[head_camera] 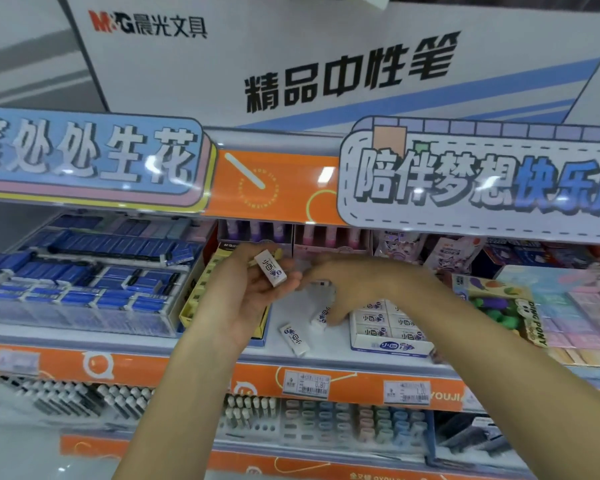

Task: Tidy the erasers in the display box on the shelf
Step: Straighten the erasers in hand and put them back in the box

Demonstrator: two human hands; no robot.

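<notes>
My left hand (253,289) is raised over the shelf, palm up, and holds a white eraser (270,267) with blue print. My right hand (350,289) reaches down, its fingertips on a loose white eraser (321,317) that lies on the shelf. Another loose eraser (294,339) lies nearer the shelf's front edge. Just right of them stands the white display box (390,348), with several matching erasers packed in rows. My right forearm hides part of the box's right side.
A yellow box (201,289) stands left of my left hand, with trays of blue items (84,282) beyond it. A colourful toy box (499,303) and pastel packs (582,313) sit at right. Price tags (307,384) line the orange shelf edge; pens fill the shelf below.
</notes>
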